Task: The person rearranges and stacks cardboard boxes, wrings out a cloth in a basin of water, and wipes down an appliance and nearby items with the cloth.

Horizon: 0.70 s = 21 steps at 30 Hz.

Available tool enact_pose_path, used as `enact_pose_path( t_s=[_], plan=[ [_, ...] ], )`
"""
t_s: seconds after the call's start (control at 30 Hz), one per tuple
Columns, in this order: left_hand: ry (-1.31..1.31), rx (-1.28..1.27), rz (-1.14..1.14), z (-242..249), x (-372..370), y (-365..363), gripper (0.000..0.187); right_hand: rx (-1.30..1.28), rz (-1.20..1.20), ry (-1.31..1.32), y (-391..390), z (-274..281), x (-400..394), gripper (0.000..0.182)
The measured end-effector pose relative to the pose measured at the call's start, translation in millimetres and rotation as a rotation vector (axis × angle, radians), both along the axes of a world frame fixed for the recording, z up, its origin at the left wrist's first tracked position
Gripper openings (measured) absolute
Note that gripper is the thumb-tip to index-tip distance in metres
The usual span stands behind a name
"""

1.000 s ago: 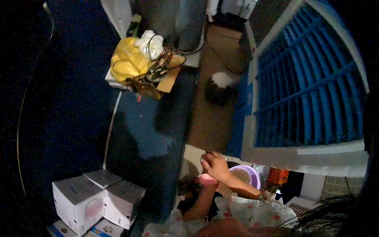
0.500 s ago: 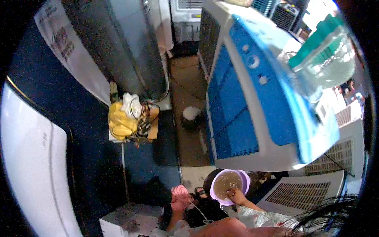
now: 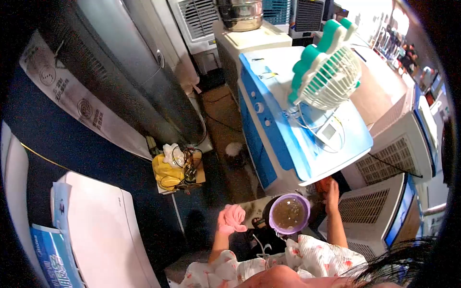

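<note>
In the head view, the hands are well apart in the lower middle of the frame, with a round purple basin (image 3: 272, 217) between them. The left hand (image 3: 223, 224), left of the basin, is clasped around a pink cloth (image 3: 235, 216); the bunched folds cover much of its fingers and show no clear long axis. The cloth lies just to the left of the basin in the frame, clear of its rim in the picture, though how high it is held cannot be told.

The right hand (image 3: 331, 196) is on the other side, a little higher in the frame. Its fingers are extended and nothing shows in its grip; an orange-red thing (image 3: 322, 186) just beside it is too unclear to name. In the picture, the right hand lies slightly closer to the basin, but the cloth is with the left.

The basin, round and so without a long axis, holds murky water (image 3: 289, 214). Above it in the frame stands a blue and white air cooler (image 3: 273, 139) bearing a green and white fan (image 3: 331, 79).
</note>
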<state>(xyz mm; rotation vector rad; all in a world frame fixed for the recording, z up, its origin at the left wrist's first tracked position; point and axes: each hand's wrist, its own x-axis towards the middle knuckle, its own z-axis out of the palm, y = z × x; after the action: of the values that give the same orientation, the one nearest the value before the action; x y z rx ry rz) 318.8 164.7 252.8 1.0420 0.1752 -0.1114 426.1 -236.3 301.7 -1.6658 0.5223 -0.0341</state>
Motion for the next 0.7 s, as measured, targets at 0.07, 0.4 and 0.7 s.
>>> enact_pose_path(
  t_s=[0.07, 0.4, 0.7],
  plan=[
    [-0.075, -0.043, -0.1, 29.7, 13.4, 1.9, 0.032, 0.062, -0.095, -0.113, 15.5, 59.1, 16.0, 0.068],
    [0.053, 0.008, -0.309, 119.0, 138.7, 49.1, 0.038, 0.514, -0.576, -0.233, -16.6, 120.5, 77.9, 0.071],
    [0.37, 0.33, -0.346, 252.3, 321.4, 45.6, 0.053, 0.289, -0.537, -0.366, -46.2, 78.4, 93.1, 0.066]
  ],
)
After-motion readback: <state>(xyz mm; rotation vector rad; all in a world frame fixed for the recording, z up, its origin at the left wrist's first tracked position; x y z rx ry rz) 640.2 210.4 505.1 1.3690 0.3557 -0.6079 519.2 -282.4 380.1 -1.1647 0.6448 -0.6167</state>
